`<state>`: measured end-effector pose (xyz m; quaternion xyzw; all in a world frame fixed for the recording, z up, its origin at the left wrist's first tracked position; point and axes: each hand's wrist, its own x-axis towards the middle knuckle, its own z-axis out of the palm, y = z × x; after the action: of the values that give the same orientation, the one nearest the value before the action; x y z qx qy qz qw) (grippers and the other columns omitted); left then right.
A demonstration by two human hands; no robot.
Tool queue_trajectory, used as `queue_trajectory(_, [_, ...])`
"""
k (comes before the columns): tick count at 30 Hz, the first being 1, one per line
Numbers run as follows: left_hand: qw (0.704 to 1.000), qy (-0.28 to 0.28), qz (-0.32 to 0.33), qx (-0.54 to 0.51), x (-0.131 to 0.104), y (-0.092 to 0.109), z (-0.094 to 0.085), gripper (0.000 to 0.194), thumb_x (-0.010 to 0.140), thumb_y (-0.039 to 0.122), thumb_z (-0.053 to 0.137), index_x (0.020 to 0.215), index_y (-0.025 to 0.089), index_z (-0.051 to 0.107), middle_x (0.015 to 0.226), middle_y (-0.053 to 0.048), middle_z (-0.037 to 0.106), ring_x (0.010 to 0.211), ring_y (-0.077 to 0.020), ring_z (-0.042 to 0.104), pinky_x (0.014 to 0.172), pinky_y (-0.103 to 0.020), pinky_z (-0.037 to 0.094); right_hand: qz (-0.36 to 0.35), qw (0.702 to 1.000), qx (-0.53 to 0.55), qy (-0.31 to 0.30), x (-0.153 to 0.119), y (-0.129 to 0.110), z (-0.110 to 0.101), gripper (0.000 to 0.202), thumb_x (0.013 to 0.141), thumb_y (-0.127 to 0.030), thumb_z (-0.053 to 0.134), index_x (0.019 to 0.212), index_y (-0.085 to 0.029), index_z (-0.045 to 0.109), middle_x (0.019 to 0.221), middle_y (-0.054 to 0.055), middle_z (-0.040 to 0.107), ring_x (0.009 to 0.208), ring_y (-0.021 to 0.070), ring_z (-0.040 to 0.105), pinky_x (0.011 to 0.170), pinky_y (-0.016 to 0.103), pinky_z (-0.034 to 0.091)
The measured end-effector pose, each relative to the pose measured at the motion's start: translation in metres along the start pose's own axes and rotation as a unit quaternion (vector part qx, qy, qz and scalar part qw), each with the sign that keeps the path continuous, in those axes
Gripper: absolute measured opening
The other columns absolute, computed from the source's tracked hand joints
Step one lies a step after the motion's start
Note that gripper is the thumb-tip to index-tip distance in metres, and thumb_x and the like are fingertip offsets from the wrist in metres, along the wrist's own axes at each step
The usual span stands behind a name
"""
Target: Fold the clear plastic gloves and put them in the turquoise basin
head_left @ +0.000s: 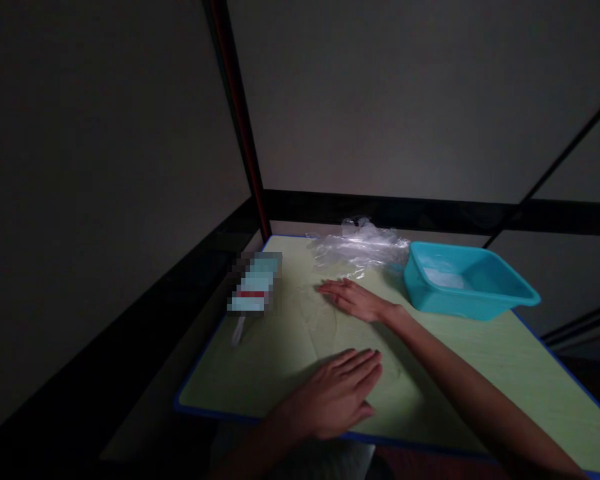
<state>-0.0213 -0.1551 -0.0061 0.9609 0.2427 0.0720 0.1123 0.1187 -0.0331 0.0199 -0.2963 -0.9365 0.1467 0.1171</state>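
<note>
My left hand [337, 393] lies flat near the table's front edge, fingers together and stretched to the right, palm down. Farther back, my right hand [353, 300] rests palm down with its fingers pointing left. Between and beside the hands, faint creases and outlines show on the surface, like a thin clear plastic sheet [323, 327]; its exact edges are hard to make out. Neither hand grips anything. Behind my right hand sits a crumpled heap of clear plastic bags [360, 247].
A turquoise plastic basin [480, 303] with something whitish inside stands at the right. At the left lies a pixelated, phone-like object [255, 283] with a pale strip [238, 331] below it. The pale green table [520, 373] has a blue edge; walls stand behind and left.
</note>
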Motion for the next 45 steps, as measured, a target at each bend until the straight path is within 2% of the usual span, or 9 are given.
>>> queue_trajectory(8, [0.994, -0.034, 0.078, -0.062, -0.004, 0.001, -0.006, 0.056, 0.086, 0.039, 0.035, 0.131, 0.007, 0.023, 0.139, -0.011, 0.021, 0.129, -0.0179, 0.014, 0.106, -0.03, 0.012, -0.029, 0.996, -0.034, -0.075, -0.002, 0.004, 0.006, 0.039, 0.089, -0.022, 0.023, 0.125, -0.017, 0.036, 0.127, 0.008, 0.044, 0.125, 0.0189, 0.024, 0.1, 0.045, 0.018])
queue_trajectory(22, [0.984, -0.067, 0.119, -0.117, -0.012, 0.003, -0.021, 0.058, 0.086, 0.041, 0.033, 0.134, 0.014, 0.017, 0.14, -0.007, 0.019, 0.129, -0.0171, 0.012, 0.106, -0.032, 0.012, 0.071, 0.994, -0.073, -0.03, -0.028, 0.034, 0.0, 0.044, 0.089, -0.027, 0.023, 0.13, -0.013, 0.031, 0.133, 0.008, 0.036, 0.125, 0.0215, 0.024, 0.102, 0.044, 0.019])
queue_trajectory(24, [0.991, -0.043, 0.083, -0.091, -0.011, -0.004, -0.029, 0.057, 0.086, 0.038, 0.035, 0.134, 0.014, 0.015, 0.141, -0.006, 0.014, 0.129, -0.0166, 0.009, 0.106, -0.032, 0.012, 0.068, 0.995, -0.067, -0.016, -0.032, 0.034, -0.002, 0.046, 0.089, -0.028, 0.022, 0.131, -0.011, 0.029, 0.135, 0.01, 0.033, 0.126, 0.0194, 0.023, 0.103, 0.039, 0.021])
queue_trajectory(26, [0.999, 0.006, -0.004, -0.045, -0.008, -0.018, -0.033, 0.056, 0.086, 0.03, 0.035, 0.135, 0.014, 0.012, 0.142, -0.007, 0.01, 0.129, -0.0166, 0.007, 0.106, -0.033, 0.012, 0.059, 0.997, -0.058, -0.009, -0.039, 0.033, -0.003, 0.048, 0.09, -0.03, 0.021, 0.132, -0.008, 0.026, 0.136, 0.012, 0.028, 0.126, 0.0178, 0.021, 0.104, 0.035, 0.021])
queue_trajectory(30, [0.984, 0.075, -0.153, 0.044, 0.0, -0.057, -0.023, 0.052, 0.087, 0.029, 0.032, 0.132, 0.007, 0.019, 0.141, -0.013, 0.014, 0.129, -0.0189, 0.009, 0.105, -0.034, 0.017, 0.035, 0.998, -0.051, -0.017, -0.052, 0.03, 0.005, 0.054, 0.09, -0.036, 0.022, 0.134, -0.006, 0.019, 0.14, 0.012, 0.017, 0.128, 0.0184, 0.012, 0.105, 0.035, 0.016])
queue_trajectory(35, [0.981, 0.043, -0.179, 0.064, 0.006, -0.09, -0.01, 0.053, 0.084, 0.03, 0.038, 0.128, 0.003, 0.028, 0.138, -0.017, 0.021, 0.128, -0.0222, 0.014, 0.104, -0.039, 0.017, 0.049, 0.997, -0.034, -0.043, -0.062, 0.028, 0.021, 0.06, 0.089, -0.042, 0.025, 0.135, -0.007, 0.013, 0.141, 0.012, 0.011, 0.129, 0.0213, 0.009, 0.105, 0.041, 0.01])
queue_trajectory(38, [0.982, 0.091, -0.156, -0.043, 0.006, -0.088, -0.019, 0.049, 0.086, 0.03, 0.033, 0.13, 0.008, 0.027, 0.139, -0.012, 0.019, 0.129, -0.019, 0.013, 0.105, -0.038, 0.013, 0.063, 0.997, 0.048, 0.008, -0.066, 0.021, 0.016, 0.056, 0.089, -0.041, 0.026, 0.136, -0.013, 0.014, 0.141, 0.009, 0.013, 0.129, 0.0204, 0.011, 0.105, 0.042, 0.01])
queue_trajectory(41, [0.939, 0.123, -0.118, -0.3, 0.01, -0.079, -0.03, 0.045, 0.089, 0.034, 0.025, 0.127, 0.013, 0.035, 0.137, -0.008, 0.027, 0.126, -0.0167, 0.023, 0.104, -0.034, 0.016, 0.08, 0.966, 0.223, 0.106, -0.07, 0.01, 0.005, 0.051, 0.09, -0.041, 0.023, 0.135, -0.021, 0.016, 0.14, 0.005, 0.02, 0.127, 0.0205, 0.018, 0.103, 0.045, 0.017])
queue_trajectory(45, [0.771, 0.023, -0.067, -0.633, 0.023, -0.075, -0.019, 0.059, 0.088, 0.046, 0.014, 0.114, 0.007, 0.05, 0.122, -0.014, 0.049, 0.114, -0.0223, 0.043, 0.098, -0.038, 0.028, 0.096, 0.88, 0.443, 0.143, -0.074, 0.001, 0.007, 0.053, 0.088, -0.049, 0.018, 0.135, -0.024, 0.016, 0.136, 0.01, 0.03, 0.12, 0.0244, 0.034, 0.091, 0.047, 0.034])
